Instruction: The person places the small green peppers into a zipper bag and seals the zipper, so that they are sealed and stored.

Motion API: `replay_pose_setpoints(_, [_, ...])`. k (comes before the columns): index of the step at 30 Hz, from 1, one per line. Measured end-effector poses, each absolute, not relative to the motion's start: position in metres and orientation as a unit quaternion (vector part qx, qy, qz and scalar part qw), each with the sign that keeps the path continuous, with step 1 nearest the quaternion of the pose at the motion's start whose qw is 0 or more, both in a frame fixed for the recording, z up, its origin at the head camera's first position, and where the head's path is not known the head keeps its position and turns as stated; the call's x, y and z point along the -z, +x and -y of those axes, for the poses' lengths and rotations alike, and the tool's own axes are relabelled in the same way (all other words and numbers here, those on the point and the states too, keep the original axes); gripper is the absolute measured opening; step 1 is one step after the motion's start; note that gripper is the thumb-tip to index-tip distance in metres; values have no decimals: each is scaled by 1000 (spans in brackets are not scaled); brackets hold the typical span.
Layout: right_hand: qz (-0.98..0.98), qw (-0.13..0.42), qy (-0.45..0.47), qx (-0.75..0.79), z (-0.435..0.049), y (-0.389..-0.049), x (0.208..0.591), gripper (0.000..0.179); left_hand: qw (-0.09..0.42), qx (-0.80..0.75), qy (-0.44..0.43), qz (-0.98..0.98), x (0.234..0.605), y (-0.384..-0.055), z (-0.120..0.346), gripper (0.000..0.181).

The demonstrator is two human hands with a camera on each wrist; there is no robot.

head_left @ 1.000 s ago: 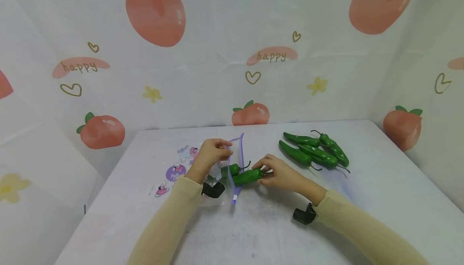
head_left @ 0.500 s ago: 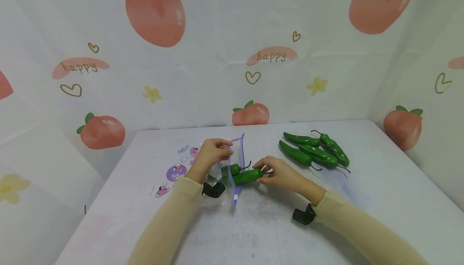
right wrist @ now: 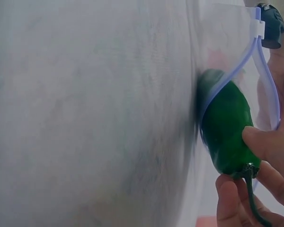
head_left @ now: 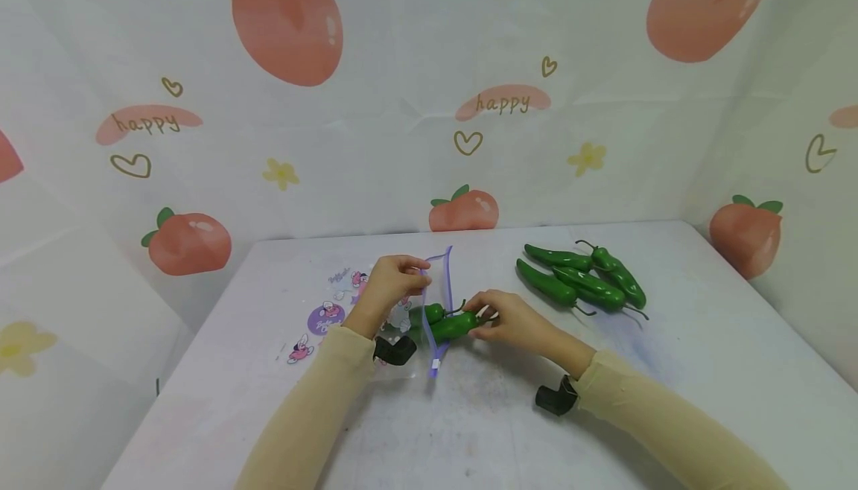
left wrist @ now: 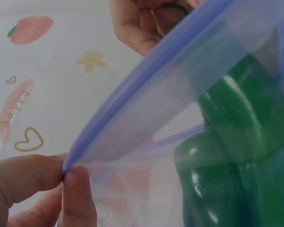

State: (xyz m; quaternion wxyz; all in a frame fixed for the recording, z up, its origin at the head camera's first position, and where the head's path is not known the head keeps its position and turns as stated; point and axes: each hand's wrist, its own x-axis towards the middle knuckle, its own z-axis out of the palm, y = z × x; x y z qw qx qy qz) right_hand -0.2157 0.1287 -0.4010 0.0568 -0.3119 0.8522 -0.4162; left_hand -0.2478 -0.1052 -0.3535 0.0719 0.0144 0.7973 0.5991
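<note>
My left hand [head_left: 391, 287] pinches the purple rim of a clear zip bag [head_left: 447, 281] between thumb and fingers, and its mouth stands apart. In the left wrist view, the fingertips [left wrist: 78, 189] hold the rim's edge. My right hand [head_left: 512, 320] grips a green pepper [head_left: 453, 327] near its stem end, at the bag's mouth. The right wrist view shows that pepper [right wrist: 229, 127] partly inside the bag, thumb on its side and stem hanging past the fingers. Another green pepper [head_left: 433, 313] lies in the bag just behind, its stem poking out.
Several green peppers [head_left: 590, 288] lie in a loose group at the back right of the white table [head_left: 509, 430]. Pink and purple prints mark the bag's flat body [head_left: 326, 320] to the left. A patterned cloth [head_left: 389, 140] hangs behind the table.
My right hand has shifted slightly left, and the pepper it grips sits a little deeper in the bag. The left hand stays on the rim.
</note>
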Motion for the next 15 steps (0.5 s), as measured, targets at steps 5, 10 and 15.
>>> replay_pose_setpoints(5, [-853,61,-310,416,-125,-217,403,30,74,-601,11,-796,358,-251,105,28])
replay_pose_setpoints(10, [-855,66,-306,414,-121,-217,406,30,72,-600,16,-797,357,-251,106,26])
replay_pose_setpoints(15, [-855,72,-304,413,-119,-217,406,31,68,-598,31,-798,357,-250,108,24])
